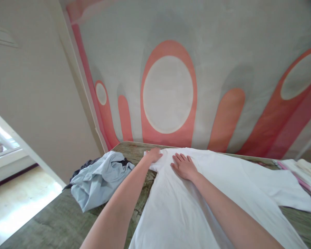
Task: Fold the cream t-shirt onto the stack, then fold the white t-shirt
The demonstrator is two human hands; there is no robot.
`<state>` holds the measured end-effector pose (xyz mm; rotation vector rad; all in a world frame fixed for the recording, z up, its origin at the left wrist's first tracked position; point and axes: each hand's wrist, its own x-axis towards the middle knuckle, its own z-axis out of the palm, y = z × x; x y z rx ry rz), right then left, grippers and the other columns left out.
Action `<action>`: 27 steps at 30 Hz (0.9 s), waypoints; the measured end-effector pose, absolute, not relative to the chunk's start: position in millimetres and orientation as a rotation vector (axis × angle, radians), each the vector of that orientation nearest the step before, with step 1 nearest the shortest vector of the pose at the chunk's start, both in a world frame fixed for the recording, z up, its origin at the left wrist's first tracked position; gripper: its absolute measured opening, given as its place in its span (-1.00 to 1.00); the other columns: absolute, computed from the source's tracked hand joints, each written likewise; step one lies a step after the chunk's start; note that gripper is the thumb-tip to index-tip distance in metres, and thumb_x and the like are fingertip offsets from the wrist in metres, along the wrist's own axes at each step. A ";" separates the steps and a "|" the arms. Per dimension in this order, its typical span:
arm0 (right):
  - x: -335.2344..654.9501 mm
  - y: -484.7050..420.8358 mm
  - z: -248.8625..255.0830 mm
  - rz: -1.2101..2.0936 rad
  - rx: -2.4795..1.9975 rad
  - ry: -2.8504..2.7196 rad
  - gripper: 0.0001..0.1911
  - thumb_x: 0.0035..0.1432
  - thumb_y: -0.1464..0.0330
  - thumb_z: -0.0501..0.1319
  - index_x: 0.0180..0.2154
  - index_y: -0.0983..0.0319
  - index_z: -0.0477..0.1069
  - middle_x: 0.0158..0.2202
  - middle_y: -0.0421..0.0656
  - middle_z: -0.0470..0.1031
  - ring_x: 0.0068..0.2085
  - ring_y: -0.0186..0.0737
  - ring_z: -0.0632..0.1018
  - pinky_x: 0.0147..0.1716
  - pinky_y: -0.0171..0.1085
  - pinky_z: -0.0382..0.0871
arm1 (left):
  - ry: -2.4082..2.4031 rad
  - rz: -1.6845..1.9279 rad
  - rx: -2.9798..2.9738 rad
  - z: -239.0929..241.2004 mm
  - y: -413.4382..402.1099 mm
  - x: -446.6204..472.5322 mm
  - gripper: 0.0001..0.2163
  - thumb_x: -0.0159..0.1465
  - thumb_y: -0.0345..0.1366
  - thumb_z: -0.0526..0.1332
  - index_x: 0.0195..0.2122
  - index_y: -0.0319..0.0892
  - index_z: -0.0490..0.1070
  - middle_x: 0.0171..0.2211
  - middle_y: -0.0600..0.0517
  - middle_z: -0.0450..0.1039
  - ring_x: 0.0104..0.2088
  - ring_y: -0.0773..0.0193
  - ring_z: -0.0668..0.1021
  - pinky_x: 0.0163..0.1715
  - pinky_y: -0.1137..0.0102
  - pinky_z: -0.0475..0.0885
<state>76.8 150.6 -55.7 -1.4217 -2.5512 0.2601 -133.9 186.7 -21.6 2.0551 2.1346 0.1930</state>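
Note:
A white short-sleeved T-shirt (228, 180) lies spread over the table, its neck end toward the wall and its lower part running out of the bottom of the view. On its left sleeve, near the table's far edge, rests my left hand (153, 154), fingers stretched out. My right hand (183, 166) lies flat on the upper part of the shirt with its fingers spread. Soft creases run down the cloth below that hand. The shirt's other sleeve reaches out to the right.
A crumpled heap of light blue and dark clothes (101, 176) sits at the table's left. Folded clothes (300, 176) are stacked at the right end. Behind the wooden table (54, 218) stands a wall with pink and orange shapes (168, 138). A window (1, 141) is far left.

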 end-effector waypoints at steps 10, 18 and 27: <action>77.0 148.7 -57.2 0.212 -1.418 -2.506 -0.33 0.23 0.02 -0.25 0.25 0.23 -0.03 0.31 -0.06 -0.12 0.28 -0.02 -0.06 0.17 0.02 -0.30 | 2.208 0.248 2.115 -7.6 206.8 -157.4 -0.89 0.11 -0.30 0.22 -0.38 -0.20 0.48 -0.35 -0.08 0.49 -0.28 0.15 0.52 -0.25 0.37 0.36; 75.6 149.5 -58.8 0.169 -1.424 -2.486 -0.36 0.23 0.05 -0.23 0.22 0.24 0.03 0.29 -0.09 -0.03 0.26 -0.04 -0.01 0.17 -0.02 -0.26 | 2.266 0.411 2.288 -9.3 191.5 -134.3 -0.86 0.22 -0.41 0.11 -0.21 -0.22 0.37 -0.09 -0.16 0.33 -0.01 0.05 0.36 0.00 0.13 0.19; 75.6 153.0 -61.5 0.178 -1.464 -2.549 -0.34 0.23 0.03 -0.26 0.24 0.24 -0.02 0.30 -0.11 -0.08 0.27 -0.06 -0.06 0.17 -0.01 -0.30 | 1.643 0.287 2.666 -18.4 118.1 -123.6 -0.74 0.30 -0.43 -0.03 -0.05 -0.10 0.30 -0.02 0.05 0.35 -0.02 0.35 0.39 0.00 0.47 0.23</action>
